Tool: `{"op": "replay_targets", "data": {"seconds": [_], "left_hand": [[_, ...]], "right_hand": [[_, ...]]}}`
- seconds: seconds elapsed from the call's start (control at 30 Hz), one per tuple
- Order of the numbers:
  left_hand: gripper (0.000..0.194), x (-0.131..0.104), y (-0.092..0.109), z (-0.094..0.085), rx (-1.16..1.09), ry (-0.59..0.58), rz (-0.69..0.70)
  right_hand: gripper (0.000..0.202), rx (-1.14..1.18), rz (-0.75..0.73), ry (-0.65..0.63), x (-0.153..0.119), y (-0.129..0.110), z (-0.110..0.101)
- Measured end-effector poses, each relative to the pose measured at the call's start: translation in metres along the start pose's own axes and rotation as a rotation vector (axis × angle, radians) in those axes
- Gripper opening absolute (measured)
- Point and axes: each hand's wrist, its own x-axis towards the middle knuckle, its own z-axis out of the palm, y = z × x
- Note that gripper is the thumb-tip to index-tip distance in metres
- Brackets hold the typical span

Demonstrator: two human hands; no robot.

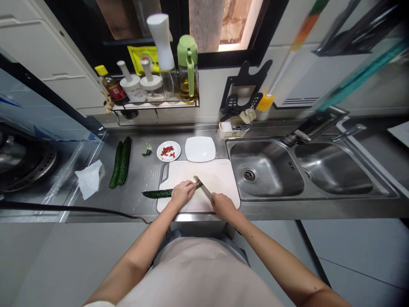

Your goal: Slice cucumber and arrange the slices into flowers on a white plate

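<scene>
The cucumber (159, 194) lies across the cutting board (223, 175), one end past the board's left edge; the left hand (182, 194) clasps it from above, the right hand (223, 207) grips the knife (203, 187). I'd guess it's firm, light, slick-skinned: best pinned behind the blade.

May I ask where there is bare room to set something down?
The counter between the paired cucumbers and board, in front of the scraps; also the square plate. Crowded: the shelf, and the board around left hand, right hand and knife.
</scene>
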Motion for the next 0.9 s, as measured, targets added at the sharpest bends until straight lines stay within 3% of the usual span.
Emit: {"op": "replay_targets", "data": {"seconds": [0.23, 0.57, 0.9], "left_hand": [[0.029, 0.0, 0.0, 0.0, 0.005, -0.001, -0.004], [0.029, 0.0, 0.0, 0.0, 0.004, -0.002, -0.012], [0.029, 0.0, 0.0, 0.0, -0.007, -0.004, -0.009]], "right_hand": [[0.03, 0.019, 0.0, -0.007, 0.013, -0.009, -0.007], [0.028, 0.014, 0.007, -0.023, 0.008, -0.002, 0.001], [0.029, 0.021, 0.002, -0.01, 0.018, -0.01, -0.002]]}}
